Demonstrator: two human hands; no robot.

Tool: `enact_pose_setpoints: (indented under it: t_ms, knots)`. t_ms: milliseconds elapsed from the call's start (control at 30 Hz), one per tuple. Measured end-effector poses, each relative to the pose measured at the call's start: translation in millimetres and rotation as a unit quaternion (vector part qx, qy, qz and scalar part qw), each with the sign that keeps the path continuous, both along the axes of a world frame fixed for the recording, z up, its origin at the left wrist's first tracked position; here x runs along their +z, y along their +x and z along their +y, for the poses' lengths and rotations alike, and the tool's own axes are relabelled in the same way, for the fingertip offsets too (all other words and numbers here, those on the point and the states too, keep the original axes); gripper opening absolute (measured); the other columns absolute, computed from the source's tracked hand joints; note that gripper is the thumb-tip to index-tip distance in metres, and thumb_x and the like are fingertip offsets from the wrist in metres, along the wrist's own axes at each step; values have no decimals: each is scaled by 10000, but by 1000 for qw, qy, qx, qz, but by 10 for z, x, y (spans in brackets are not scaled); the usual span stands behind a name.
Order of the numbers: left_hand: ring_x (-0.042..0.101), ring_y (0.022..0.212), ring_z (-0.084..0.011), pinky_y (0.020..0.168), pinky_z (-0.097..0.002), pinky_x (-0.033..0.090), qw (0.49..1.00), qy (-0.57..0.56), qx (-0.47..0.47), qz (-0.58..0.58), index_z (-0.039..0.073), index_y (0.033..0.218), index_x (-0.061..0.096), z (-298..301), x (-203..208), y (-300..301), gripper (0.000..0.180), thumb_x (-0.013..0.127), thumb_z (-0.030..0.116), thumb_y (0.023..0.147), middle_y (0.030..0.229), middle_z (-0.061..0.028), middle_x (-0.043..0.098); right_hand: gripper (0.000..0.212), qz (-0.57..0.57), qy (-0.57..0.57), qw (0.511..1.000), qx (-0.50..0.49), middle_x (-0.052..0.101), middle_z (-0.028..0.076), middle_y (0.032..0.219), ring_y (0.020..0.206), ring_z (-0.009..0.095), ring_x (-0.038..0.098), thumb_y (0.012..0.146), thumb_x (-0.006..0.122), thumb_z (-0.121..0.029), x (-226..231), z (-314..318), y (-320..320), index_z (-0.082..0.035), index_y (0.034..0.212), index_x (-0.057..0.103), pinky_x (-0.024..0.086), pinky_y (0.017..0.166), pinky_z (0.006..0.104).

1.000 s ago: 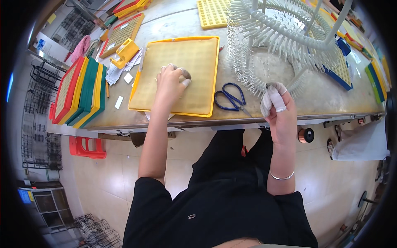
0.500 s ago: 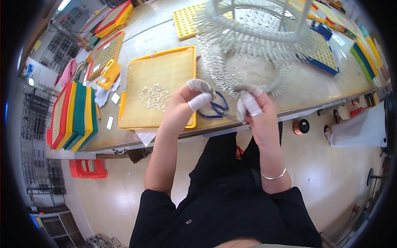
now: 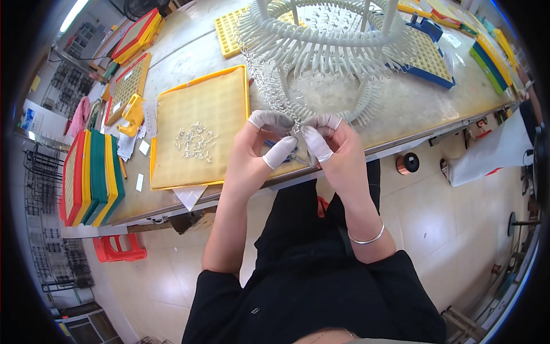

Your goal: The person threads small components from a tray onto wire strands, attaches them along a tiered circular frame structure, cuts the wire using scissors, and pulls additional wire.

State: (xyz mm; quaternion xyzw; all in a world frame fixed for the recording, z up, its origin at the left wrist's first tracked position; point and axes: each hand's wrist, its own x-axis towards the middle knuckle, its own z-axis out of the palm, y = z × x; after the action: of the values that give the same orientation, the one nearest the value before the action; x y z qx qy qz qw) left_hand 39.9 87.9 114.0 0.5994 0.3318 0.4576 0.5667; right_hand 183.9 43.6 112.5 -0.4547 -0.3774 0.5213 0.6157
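My left hand (image 3: 267, 137), in white finger cots, is beside the rack's lower ring, its thumb spread away from the curled fingers. Opposite it, my right hand (image 3: 329, 137) pinches a small silver metal piece (image 3: 296, 128) between thumb and forefinger, close to the left fingertips. Just beyond both hands stands a pale round rack (image 3: 338, 40) with rings of prongs, many carrying small silver pieces. Blue-handled pliers (image 3: 293, 156) lie under the hands, mostly covered. Left of them a yellow-rimmed tray (image 3: 200, 97) bears a loose pile of small silver pieces (image 3: 195, 141).
Stacked red, yellow and green trays (image 3: 94, 178) stand at the table's left edge, near a yellow tape dispenser (image 3: 133, 114). A blue-edged tray (image 3: 427, 60) sits at the right. Below are a red stool (image 3: 120, 247) and a copper wire spool (image 3: 407, 163).
My hands have come together, the right moving left toward the left fingertips. The left thumb has parted from its fingers. The whole view has shifted slightly.
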Motion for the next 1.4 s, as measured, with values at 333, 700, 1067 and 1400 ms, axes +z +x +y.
enact_pose_setpoints:
  t_ms: [333, 700, 1067, 1400]
  knots:
    - [516, 801, -208, 717, -291, 427, 913, 338, 101, 203, 44, 820, 628, 32, 150, -5, 180, 697, 3, 659, 838, -60, 547, 145, -6, 2, 1000, -3, 557, -21, 722, 642, 13, 481, 858, 590, -85, 0, -8, -20, 9, 965, 565, 395, 577, 155]
    - [512, 801, -205, 741, -325, 357, 756, 553, 174, 305, 108, 820, 670, 129, 342, 69, 210, 723, 73, 619, 823, 0, 559, 156, 88, 39, 995, 5, 572, 18, 644, 536, 44, 512, 907, 525, -128, 14, -39, -14, -11, 1010, 525, 344, 456, 160]
    - [520, 814, -211, 773, -338, 357, 717, 573, 184, 351, 88, 848, 681, 80, 328, 79, 213, 698, 81, 636, 815, -3, 555, 129, 41, 30, 998, -26, 581, 22, 676, 569, 38, 524, 881, 551, -74, 82, -29, -25, 26, 963, 538, 398, 487, 177]
    - [506, 837, -225, 779, -338, 354, 779, 532, 123, 308, 80, 860, 666, 210, 285, 68, 222, 691, 69, 639, 824, -17, 542, 114, -56, 66, 993, -77, 559, 5, 674, 564, 28, 470, 875, 543, -49, 98, 180, 6, 40, 946, 551, 390, 503, 182]
